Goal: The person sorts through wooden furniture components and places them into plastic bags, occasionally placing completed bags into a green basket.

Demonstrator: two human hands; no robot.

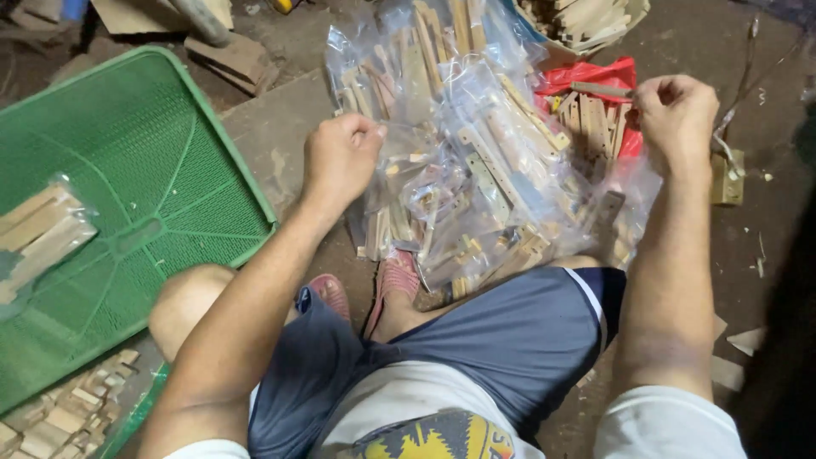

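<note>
The landmark is the heap of clear plastic bags [463,161] packed with small wooden pieces, lying on the ground just ahead of the seated person's knees.

The left hand [340,157] is set at the heap's near-left edge, fingers curled into a narrow pinch on clear bag film; whether a wooden piece is also caught in the pinch cannot be told.

The right hand [676,115] is held off the heap's right side, closed tight on a thin wooden stick [602,88]. The stick's long axis runs roughly level, left to right, with its free end pointing back toward the heap and over the red bag [595,78]. Clear film also seems gathered under this hand, though that is not certain.

A loose bundle of wooden slats [595,127] is seen between the heap and the right hand, lying on the red bag, slats running mostly away from the person. The right hand is the nearer of the two to that bundle; the left is well apart from it, across the heap.

The bagged pieces in the heap are mostly laid with long axes pointing away from the person, a few tilted.

A green plastic tray [170,170] is placed well left of the heap, with one filled bag [38,234] in it. A container of wooden pieces [586,21] is seen beyond the heap, at its far-right.
</note>
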